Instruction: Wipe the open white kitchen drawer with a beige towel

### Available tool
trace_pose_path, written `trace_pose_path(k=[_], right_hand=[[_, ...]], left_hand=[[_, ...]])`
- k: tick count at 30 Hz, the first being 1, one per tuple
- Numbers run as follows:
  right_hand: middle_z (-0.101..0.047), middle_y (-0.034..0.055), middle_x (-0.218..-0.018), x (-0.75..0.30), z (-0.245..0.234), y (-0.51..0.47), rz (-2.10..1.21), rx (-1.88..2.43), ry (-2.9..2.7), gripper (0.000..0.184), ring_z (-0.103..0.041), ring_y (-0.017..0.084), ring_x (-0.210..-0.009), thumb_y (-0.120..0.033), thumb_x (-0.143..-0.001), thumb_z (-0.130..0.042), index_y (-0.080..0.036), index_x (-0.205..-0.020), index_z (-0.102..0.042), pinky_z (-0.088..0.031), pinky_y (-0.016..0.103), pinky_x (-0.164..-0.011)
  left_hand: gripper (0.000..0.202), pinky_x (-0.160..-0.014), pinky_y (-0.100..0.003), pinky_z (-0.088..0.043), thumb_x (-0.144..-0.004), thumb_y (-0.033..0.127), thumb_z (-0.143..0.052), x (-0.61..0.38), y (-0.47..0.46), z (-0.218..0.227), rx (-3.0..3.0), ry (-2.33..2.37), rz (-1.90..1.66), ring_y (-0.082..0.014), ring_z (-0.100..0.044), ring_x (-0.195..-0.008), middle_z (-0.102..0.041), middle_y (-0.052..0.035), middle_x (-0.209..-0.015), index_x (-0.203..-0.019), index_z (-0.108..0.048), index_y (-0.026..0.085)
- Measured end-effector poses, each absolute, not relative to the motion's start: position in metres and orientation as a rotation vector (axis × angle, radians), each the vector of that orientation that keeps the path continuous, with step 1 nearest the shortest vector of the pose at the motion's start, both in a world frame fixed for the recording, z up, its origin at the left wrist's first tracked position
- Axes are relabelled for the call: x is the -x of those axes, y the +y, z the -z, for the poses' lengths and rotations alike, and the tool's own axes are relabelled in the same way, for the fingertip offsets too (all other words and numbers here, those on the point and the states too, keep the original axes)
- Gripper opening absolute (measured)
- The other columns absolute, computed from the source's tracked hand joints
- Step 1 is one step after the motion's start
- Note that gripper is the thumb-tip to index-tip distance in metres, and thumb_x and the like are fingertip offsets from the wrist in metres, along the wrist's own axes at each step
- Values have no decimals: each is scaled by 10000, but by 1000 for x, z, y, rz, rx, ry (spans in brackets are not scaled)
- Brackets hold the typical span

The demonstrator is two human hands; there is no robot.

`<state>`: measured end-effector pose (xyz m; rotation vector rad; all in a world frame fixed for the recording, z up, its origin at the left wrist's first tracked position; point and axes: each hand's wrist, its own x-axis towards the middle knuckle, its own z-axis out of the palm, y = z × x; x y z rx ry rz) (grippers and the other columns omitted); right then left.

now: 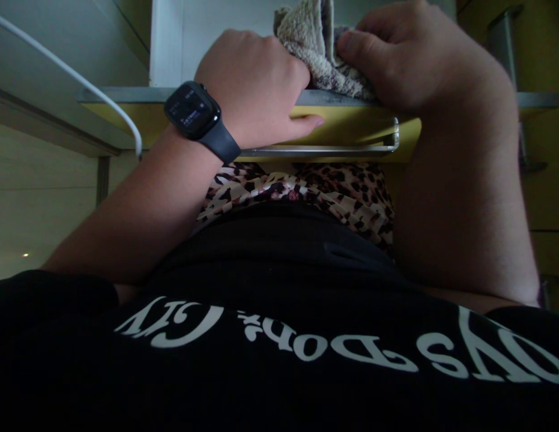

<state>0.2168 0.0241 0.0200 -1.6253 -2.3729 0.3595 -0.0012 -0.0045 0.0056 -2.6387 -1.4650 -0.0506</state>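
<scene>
A pale, mottled terry cloth [306, 45] lies bunched over the top edge of an open drawer's front [342, 123], which is yellow with a grey rim. My right hand [396, 54] is closed on the right side of this cloth, thumb pressed against it. My left hand [256, 84], wearing a black smartwatch [193, 110] at the wrist, grips over the drawer's rim just left of the cloth. Its thumb points right along the outer face, while the other fingers are mostly hidden behind the hand.
A metal bar handle [315, 151] runs along the drawer front, close to my patterned shorts [279, 187]. At upper left, a white cable [76, 72] hangs down beside the cabinet. Another handle [504, 48] is on the yellow front to the right.
</scene>
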Motion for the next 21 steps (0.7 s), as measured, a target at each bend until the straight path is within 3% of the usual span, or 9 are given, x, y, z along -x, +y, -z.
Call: trace_pose_path(k=[5,14,21], right_hand=[[-371,7,-699,-217,-21,25,-349,1650,-2374,450,-363,161,-704,-596,-988,-426,-241,-713,-454,-322,344,-726],[-348,-10,-700,-215,-21,24,-352,1650,-2361,433,-285,97,-654,-534,-1004,-451,-178,-758,-450,-209,310,-696],[-368,-10,-682,-216,-21,25,-372,1648,-2350,434,-307,104,-634,-537,-1002,-467,-186,-748,-452,-201,313,-681]], left_hand=[[800,-987,-662,-529,-970,742,-430,2,-6,-5,2630,-1462,59,-492,-676,-1249,-742,-211,-1158,-1240,-758,64],[777,-971,-630,-545,-973,728,-431,1,-7,-7,2618,-1448,53,-484,-695,-1219,-749,-221,-1141,-1225,-764,73],[744,-940,-651,-556,-979,683,-461,1,-7,-7,2633,-1426,93,-502,-709,-1176,-751,-254,-1102,-1189,-775,42]])
